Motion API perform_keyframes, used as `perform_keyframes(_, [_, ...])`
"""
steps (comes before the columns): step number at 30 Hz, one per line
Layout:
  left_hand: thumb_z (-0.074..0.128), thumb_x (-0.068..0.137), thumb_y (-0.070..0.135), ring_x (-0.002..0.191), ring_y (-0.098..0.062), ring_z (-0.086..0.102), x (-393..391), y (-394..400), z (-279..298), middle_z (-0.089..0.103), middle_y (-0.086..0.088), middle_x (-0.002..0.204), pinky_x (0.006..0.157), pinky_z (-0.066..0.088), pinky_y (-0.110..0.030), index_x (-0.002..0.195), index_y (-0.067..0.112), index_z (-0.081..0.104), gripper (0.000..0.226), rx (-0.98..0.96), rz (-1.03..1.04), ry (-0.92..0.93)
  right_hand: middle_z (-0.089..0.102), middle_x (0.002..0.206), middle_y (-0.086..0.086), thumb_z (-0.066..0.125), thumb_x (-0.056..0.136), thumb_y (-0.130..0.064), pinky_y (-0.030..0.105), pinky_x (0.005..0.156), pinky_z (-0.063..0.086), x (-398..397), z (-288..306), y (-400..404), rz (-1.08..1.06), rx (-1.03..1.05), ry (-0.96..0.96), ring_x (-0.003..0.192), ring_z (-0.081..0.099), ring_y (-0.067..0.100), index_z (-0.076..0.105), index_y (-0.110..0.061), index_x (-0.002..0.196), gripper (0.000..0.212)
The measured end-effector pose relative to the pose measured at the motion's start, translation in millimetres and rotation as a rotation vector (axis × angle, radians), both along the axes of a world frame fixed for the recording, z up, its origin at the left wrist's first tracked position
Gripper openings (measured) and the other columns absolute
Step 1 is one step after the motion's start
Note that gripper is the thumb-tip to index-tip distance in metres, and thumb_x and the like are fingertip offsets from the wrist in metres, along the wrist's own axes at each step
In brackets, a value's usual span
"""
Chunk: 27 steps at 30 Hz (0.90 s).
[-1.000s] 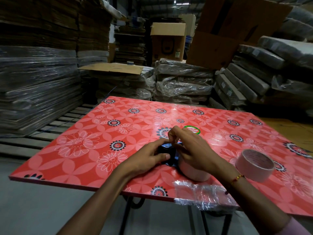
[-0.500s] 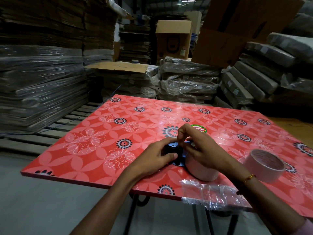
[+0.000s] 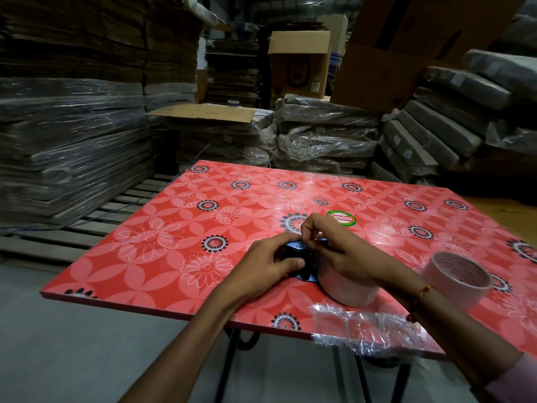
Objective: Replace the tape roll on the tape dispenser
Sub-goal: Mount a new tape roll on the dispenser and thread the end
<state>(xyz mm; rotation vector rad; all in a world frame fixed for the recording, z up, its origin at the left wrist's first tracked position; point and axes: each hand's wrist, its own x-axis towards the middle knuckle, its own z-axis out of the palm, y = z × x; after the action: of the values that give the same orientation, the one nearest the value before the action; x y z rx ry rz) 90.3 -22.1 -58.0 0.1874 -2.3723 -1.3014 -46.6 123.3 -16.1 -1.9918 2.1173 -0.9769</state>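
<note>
Tape dispenser on red floral counter, left hand gripping its black body, right hand pinching at its top, spare tape roll to the right

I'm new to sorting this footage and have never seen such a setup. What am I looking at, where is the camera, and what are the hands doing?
There is no machine here: a person works with bare hands, and the one camera sits on their head, looking forward and down. That is why you see two forearms reaching away from you. They work at a red flowered table in a storeroom of wrapped stacks. The left hand grips the dark dispenser, which lies on the table. The right hand pinches something small at its top, probably the tape end, though it is too small to tell. A pale tape roll sits at the dispenser, and a second roll lies apart, to the right.
</note>
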Motion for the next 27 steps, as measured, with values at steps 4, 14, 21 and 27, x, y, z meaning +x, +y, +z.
perform_keyframes(4, [0.070, 0.088, 0.021, 0.103, -0.006, 0.067, 2, 5, 1, 0.072, 0.005, 0.113, 0.097, 0.052, -0.036, 0.132, 0.031, 0.059, 0.047, -0.032, 0.046, 0.040, 0.055, 0.096, -0.002, 0.046, 0.093, -0.004, 0.050, 0.084, 0.047, 2, 1, 2, -0.012, -0.013, -0.013, 0.096, 0.050, 0.027, 0.046, -0.029, 0.096, 0.024])
perform_keyframes(14, [0.066, 0.089, 0.009, 0.099, -0.012, 0.067, 6, 8, 0, 0.069, 0.002, 0.115, 0.083, 0.055, -0.022, 0.122, 0.023, 0.063, 0.036, -0.145, 0.204, 0.188, 0.055, 0.093, -0.008, 0.048, 0.090, -0.001, 0.045, 0.080, 0.047, 5, 4, -11, -0.026, -0.035, 0.032, 0.092, 0.050, 0.025, 0.047, -0.025, 0.095, 0.024])
perform_keyframes(21, [0.061, 0.093, 0.009, 0.090, 0.001, 0.066, 6, 4, 0, 0.072, 0.002, 0.102, 0.077, 0.052, -0.012, 0.120, 0.026, 0.063, 0.032, -0.013, 0.153, 0.143, 0.055, 0.095, 0.000, 0.044, 0.086, -0.004, 0.045, 0.079, 0.044, 9, 5, -10, -0.014, -0.023, 0.109, 0.091, 0.046, 0.020, 0.045, -0.027, 0.097, 0.026])
perform_keyframes(27, [0.058, 0.095, 0.007, 0.085, 0.009, 0.062, 2, -1, -1, 0.070, 0.002, 0.104, 0.077, 0.045, -0.006, 0.127, 0.021, 0.061, 0.034, -0.011, 0.107, 0.092, 0.054, 0.094, 0.002, 0.048, 0.091, -0.004, 0.047, 0.079, 0.044, 1, 7, -12, 0.037, -0.018, 0.105, 0.092, 0.048, 0.023, 0.048, -0.022, 0.098, 0.020])
